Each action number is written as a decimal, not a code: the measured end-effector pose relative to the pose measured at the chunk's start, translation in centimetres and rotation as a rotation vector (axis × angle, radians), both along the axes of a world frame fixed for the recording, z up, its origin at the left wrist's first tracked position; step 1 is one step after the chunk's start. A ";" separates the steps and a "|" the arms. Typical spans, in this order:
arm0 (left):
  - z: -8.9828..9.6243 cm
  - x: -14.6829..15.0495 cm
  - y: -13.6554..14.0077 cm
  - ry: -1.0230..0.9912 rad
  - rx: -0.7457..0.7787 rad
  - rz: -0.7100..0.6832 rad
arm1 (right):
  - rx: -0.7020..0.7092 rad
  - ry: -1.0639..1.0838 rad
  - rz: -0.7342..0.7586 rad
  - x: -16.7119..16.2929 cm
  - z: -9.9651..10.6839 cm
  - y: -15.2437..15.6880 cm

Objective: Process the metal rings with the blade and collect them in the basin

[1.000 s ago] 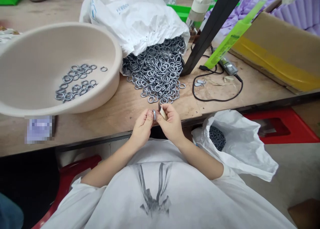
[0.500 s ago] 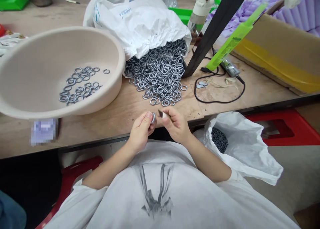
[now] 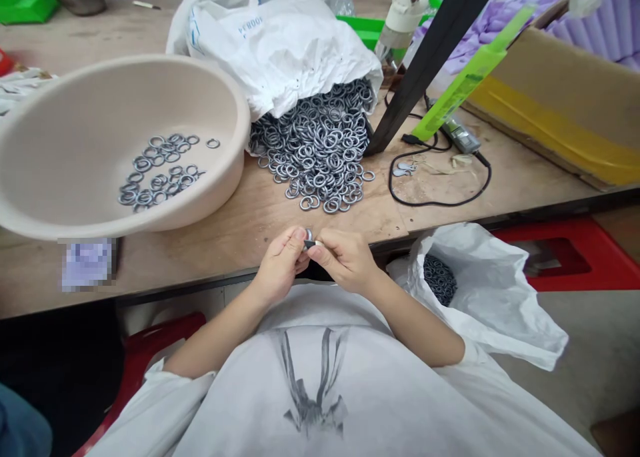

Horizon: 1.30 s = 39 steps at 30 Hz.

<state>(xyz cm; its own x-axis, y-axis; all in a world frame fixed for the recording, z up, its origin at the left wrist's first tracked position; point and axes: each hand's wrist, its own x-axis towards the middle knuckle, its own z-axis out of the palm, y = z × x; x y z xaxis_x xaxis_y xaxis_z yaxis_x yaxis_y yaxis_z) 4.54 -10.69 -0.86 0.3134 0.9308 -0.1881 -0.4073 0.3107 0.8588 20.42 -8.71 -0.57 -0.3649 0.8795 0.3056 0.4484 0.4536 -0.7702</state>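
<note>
The small grey ring [image 3: 309, 234] is in your left hand [image 3: 281, 260], pinched between thumb and fingers just above the table's front edge. Your right hand [image 3: 347, 260] has its thumb and fingers closed on a small tool with a dark tip [image 3: 310, 244] and a pale handle; the tip lies right at the ring (whether it touches is too small to tell). Straight ahead, at twelve o'clock, a heap of matching grey rings [image 3: 320, 150] spills from a crumpled white woven sack [image 3: 285, 50], and a strip of the light brown wooden tabletop [image 3: 220, 244] runs between the heap and your hands. At ten o'clock stands a wide beige plastic basin [image 3: 55, 150] with a scatter of grey rings [image 3: 163, 174] on its floor; its rim swells towards the table's front edge, narrowing your left side. A slanting black post [image 3: 425, 70] rises at one o'clock. At two, a looped black cable [image 3: 430, 204] lies on the wood, and beyond it a brown cardboard box [image 3: 550, 97] bounds the right side. Below the tabletop, between three and four, an open white sack [image 3: 500, 290] holds darker rings [image 3: 439, 280], with red plastic furniture [image 3: 607, 250] behind.
</note>
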 end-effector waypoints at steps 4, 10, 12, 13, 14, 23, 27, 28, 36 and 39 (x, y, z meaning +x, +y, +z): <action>-0.3 -1.2 -0.9 0.032 0.104 -0.139 | -0.054 -0.196 -0.292 0.2 -0.4 2.4; 0.3 -3.4 0.6 0.134 0.014 0.101 | -0.011 -0.689 -0.237 -2.2 0.2 5.0; 0.7 -3.8 1.1 0.150 -0.033 0.165 | -0.041 -0.606 -0.254 -2.5 0.2 5.5; 0.9 -3.8 1.3 0.141 -0.062 0.188 | -0.059 -0.480 -0.253 -2.5 0.2 5.5; 1.0 -3.8 1.3 0.123 -0.093 0.201 | -0.096 -0.308 -0.229 -2.4 0.3 5.3; 1.3 -1.4 1.1 -0.135 -0.364 -0.217 | -0.774 0.759 0.141 -1.8 0.3 1.2; 1.4 -0.7 0.7 -0.182 -0.368 -0.204 | -0.621 0.691 0.004 -1.9 -0.1 0.4; 1.4 -0.5 0.6 -0.173 -0.354 -0.169 | -0.551 0.636 -0.020 -1.9 -0.1 0.3; 1.1 -0.1 0.3 -0.109 -0.305 -0.129 | -0.322 0.458 -0.061 -1.6 0.5 0.2; 1.0 0.1 0.2 -0.086 -0.273 -0.076 | -0.233 0.369 -0.105 -1.3 0.4 0.1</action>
<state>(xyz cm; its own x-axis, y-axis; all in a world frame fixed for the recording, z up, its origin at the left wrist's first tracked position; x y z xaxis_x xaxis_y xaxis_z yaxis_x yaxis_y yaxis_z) 4.62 -10.52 0.18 0.4060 0.8225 -0.3984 -0.4416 0.5582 0.7024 19.14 -8.64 -0.14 -0.1733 0.9669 0.1875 0.1588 0.2153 -0.9636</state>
